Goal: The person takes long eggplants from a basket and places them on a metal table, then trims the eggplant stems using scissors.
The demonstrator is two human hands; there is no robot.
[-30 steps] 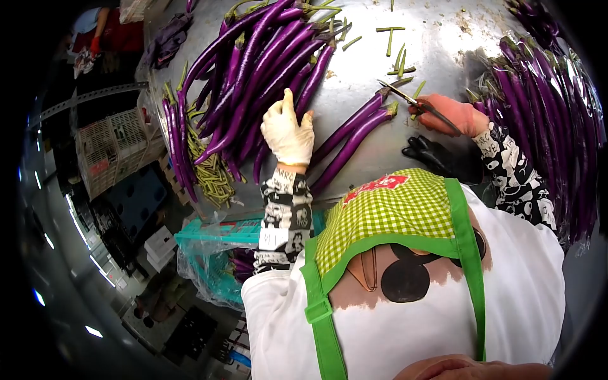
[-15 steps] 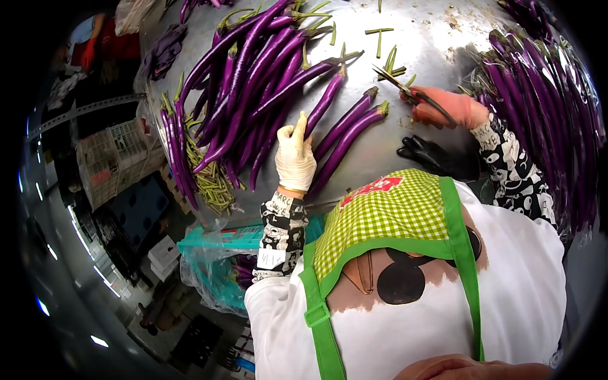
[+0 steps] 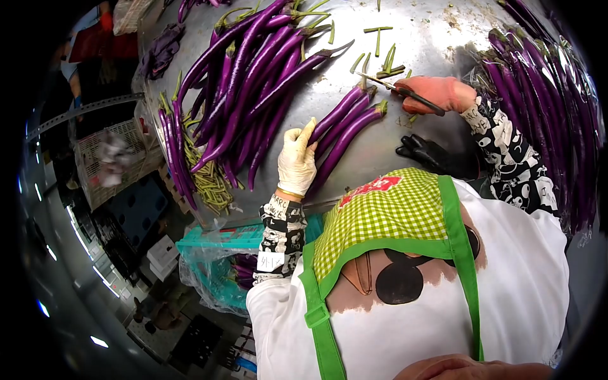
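Observation:
My left hand (image 3: 296, 161), in a whitish glove, is closed around the lower part of a long purple eggplant (image 3: 337, 115). Two more eggplants (image 3: 356, 134) lie close along its right side, their green caps pointing away from me. My right hand (image 3: 437, 94), in a pink-orange glove, grips dark-handled scissors (image 3: 423, 101). The blades reach left to the held eggplant's green stem; whether they touch it I cannot tell. Several cut stem pieces (image 3: 389, 58) lie just beyond the blades. A large heap of eggplants (image 3: 253, 82) rests left of my left hand.
Trimmed stems (image 3: 214, 187) are piled at the metal table's (image 3: 437, 31) left edge. A black glove (image 3: 437, 155) lies below my right hand. Bagged eggplants (image 3: 532, 107) fill the right side. A teal crate (image 3: 218, 237) stands below left, near a pale crate (image 3: 111, 158).
The held eggplant has shifted right, away from the heap and against the two others. My right hand has moved slightly left and up, bringing the scissor blades to its stem.

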